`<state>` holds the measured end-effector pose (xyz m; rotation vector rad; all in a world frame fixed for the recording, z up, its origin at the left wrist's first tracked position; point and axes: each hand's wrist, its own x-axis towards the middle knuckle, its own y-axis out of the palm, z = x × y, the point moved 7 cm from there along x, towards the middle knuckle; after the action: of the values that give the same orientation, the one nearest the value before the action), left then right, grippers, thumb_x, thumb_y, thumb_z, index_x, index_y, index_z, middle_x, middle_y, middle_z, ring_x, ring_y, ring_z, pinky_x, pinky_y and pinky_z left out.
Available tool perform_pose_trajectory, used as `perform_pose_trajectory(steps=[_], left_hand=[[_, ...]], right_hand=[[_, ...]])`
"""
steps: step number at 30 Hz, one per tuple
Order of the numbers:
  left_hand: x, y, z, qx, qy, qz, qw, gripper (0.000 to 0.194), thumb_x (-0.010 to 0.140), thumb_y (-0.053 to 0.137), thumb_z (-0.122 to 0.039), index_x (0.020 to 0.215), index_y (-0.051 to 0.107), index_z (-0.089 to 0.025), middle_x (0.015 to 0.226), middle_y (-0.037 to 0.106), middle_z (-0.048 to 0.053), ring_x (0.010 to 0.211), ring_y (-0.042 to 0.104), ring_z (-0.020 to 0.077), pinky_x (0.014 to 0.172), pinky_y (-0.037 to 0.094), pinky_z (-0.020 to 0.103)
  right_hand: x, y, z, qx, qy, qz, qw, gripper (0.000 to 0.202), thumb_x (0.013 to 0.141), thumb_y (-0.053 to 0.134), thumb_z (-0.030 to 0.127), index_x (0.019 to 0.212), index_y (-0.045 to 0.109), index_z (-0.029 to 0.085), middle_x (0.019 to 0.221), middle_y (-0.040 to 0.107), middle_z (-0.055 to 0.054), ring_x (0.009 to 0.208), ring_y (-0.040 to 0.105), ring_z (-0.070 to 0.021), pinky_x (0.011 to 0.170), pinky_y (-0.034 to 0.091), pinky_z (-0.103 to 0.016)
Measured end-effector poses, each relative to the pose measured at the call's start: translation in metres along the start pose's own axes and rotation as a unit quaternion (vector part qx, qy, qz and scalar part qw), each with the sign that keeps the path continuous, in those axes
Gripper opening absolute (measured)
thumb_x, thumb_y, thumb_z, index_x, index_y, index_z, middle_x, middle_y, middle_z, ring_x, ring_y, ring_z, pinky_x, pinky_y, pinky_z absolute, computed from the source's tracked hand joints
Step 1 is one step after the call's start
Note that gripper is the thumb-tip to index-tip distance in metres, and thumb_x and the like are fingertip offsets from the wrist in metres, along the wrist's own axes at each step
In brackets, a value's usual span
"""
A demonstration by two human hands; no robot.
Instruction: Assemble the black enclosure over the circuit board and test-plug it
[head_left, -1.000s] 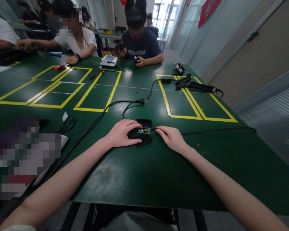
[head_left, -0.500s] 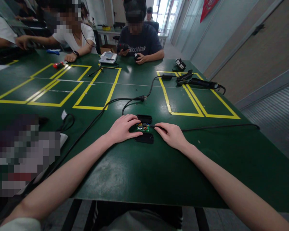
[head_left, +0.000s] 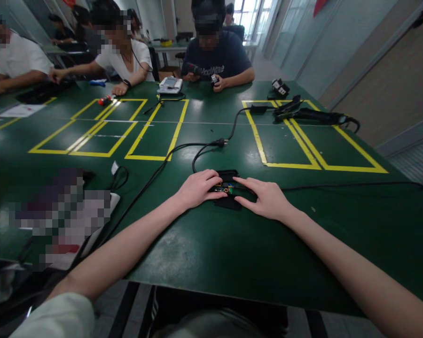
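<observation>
A small green circuit board [head_left: 227,189] with copper-coloured coils lies between two black plastic case halves, the far half [head_left: 229,175] and the near half [head_left: 229,203]. Around the board's left part, the thumb and fingers of my left hand [head_left: 197,190] are closed, hiding some of it. My right hand [head_left: 268,198] is at the board's right end, its thumb and index finger spread apart, the tips close to the case halves. Between those fingers runs a black cable [head_left: 324,186] that leads off right; I cannot tell whether the hand touches it.
A cable with a plug [head_left: 221,142] crosses the green table [head_left: 183,253]. A black tool [head_left: 317,116] lies among yellow tape [head_left: 289,165] at right. A pixelated package [head_left: 81,225] is at left. Across the table, a co-worker [head_left: 218,61] holds a small black block [head_left: 215,80].
My right hand has let go of the cable, and its thumb and index finger have spread and moved towards the board. The whole view has shifted, so things appear further right.
</observation>
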<state>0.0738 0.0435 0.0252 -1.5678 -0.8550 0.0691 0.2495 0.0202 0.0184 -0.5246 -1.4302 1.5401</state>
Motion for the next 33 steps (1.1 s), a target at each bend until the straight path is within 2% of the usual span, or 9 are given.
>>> perform_pose_trajectory(steps=[6, 10, 16, 18, 20, 23, 27, 30, 33], left_hand=[[-0.001, -0.009, 0.008, -0.058, -0.056, -0.02, 0.997, 0.04, 0.101, 0.057, -0.052, 0.119, 0.066, -0.018, 0.115, 0.068, 0.011, 0.101, 0.069, 0.0226, 0.086, 0.058, 0.035], [-0.004, -0.015, 0.024, -0.146, -0.121, -0.035, 0.981, 0.033, 0.097, 0.061, -0.039, 0.123, 0.066, -0.019, 0.111, 0.07, 0.008, 0.097, 0.069, 0.0214, 0.091, 0.057, 0.039], [-0.005, -0.014, 0.021, -0.125, -0.087, 0.016, 0.988, 0.041, 0.087, 0.064, -0.026, 0.127, 0.065, -0.018, 0.109, 0.071, 0.008, 0.103, 0.065, 0.0249, 0.097, 0.054, 0.043], [-0.007, -0.016, 0.022, -0.106, -0.088, 0.016, 0.99, 0.03, 0.087, 0.06, -0.023, 0.115, 0.068, -0.018, 0.1, 0.07, 0.007, 0.097, 0.066, 0.0229, 0.09, 0.055, 0.037], [-0.01, -0.015, 0.022, -0.092, -0.082, 0.031, 0.992, 0.017, 0.092, 0.056, -0.026, 0.1, 0.069, -0.018, 0.094, 0.069, 0.006, 0.09, 0.067, 0.0204, 0.082, 0.054, 0.032], [-0.014, -0.014, 0.026, -0.073, -0.087, 0.048, 0.992, 0.024, 0.1, 0.051, -0.035, 0.103, 0.068, -0.019, 0.094, 0.072, 0.004, 0.082, 0.068, 0.0181, 0.075, 0.053, 0.028], [-0.015, -0.011, 0.028, -0.038, -0.095, 0.063, 0.993, 0.034, 0.107, 0.042, -0.042, 0.106, 0.068, -0.02, 0.094, 0.074, 0.004, 0.08, 0.07, 0.0178, 0.072, 0.051, 0.026], [-0.013, -0.013, 0.024, -0.028, -0.094, 0.066, 0.993, 0.04, 0.109, 0.037, -0.044, 0.104, 0.068, -0.02, 0.089, 0.075, 0.004, 0.077, 0.071, 0.0179, 0.069, 0.049, 0.025], [-0.012, -0.018, 0.016, -0.035, -0.085, 0.06, 0.994, 0.041, 0.109, 0.036, -0.043, 0.105, 0.068, -0.02, 0.086, 0.074, 0.004, 0.073, 0.07, 0.0176, 0.067, 0.047, 0.025]], right_hand=[[0.0, -0.001, -0.008, 0.045, 0.031, -0.005, 0.998, 0.047, 0.094, 0.063, 0.045, 0.135, 0.068, 0.022, 0.113, 0.078, -0.009, 0.077, 0.073, -0.022, 0.073, 0.058, -0.034], [-0.001, -0.001, -0.015, 0.059, 0.051, -0.005, 0.997, 0.045, 0.094, 0.063, 0.044, 0.132, 0.07, 0.022, 0.113, 0.078, -0.009, 0.068, 0.069, -0.0196, 0.067, 0.055, -0.033], [-0.004, -0.006, -0.011, 0.097, 0.021, -0.014, 0.995, 0.048, 0.098, 0.057, 0.04, 0.141, 0.061, 0.019, 0.108, 0.076, -0.009, 0.076, 0.07, -0.0208, 0.07, 0.055, -0.032], [-0.005, -0.01, -0.009, 0.096, 0.001, -0.02, 0.995, 0.047, 0.099, 0.053, 0.037, 0.141, 0.058, 0.018, 0.107, 0.074, -0.01, 0.082, 0.07, -0.0217, 0.071, 0.054, -0.032], [-0.006, -0.012, -0.012, 0.084, -0.01, -0.017, 0.996, 0.038, 0.1, 0.051, 0.036, 0.132, 0.063, 0.018, 0.102, 0.073, -0.009, 0.082, 0.07, -0.0215, 0.071, 0.052, -0.031], [-0.006, -0.014, -0.025, 0.063, 0.009, -0.003, 0.998, 0.026, 0.102, 0.049, 0.036, 0.101, 0.069, 0.02, 0.089, 0.072, -0.006, 0.075, 0.068, -0.0199, 0.068, 0.047, -0.029], [-0.007, -0.016, -0.043, 0.035, 0.061, -0.006, 0.998, 0.041, 0.103, 0.047, 0.043, 0.07, 0.06, 0.021, 0.065, 0.062, -0.002, 0.06, 0.06, -0.0179, 0.059, 0.039, -0.027], [-0.009, -0.02, -0.043, 0.05, 0.067, -0.016, 0.996, 0.046, 0.104, 0.046, 0.047, 0.067, 0.056, 0.022, 0.061, 0.06, -0.001, 0.056, 0.057, -0.0167, 0.057, 0.037, -0.027], [-0.012, -0.022, -0.032, 0.102, 0.03, -0.003, 0.994, 0.046, 0.107, 0.037, 0.045, 0.077, 0.063, 0.021, 0.068, 0.066, -0.003, 0.061, 0.062, -0.0174, 0.06, 0.042, -0.027]])
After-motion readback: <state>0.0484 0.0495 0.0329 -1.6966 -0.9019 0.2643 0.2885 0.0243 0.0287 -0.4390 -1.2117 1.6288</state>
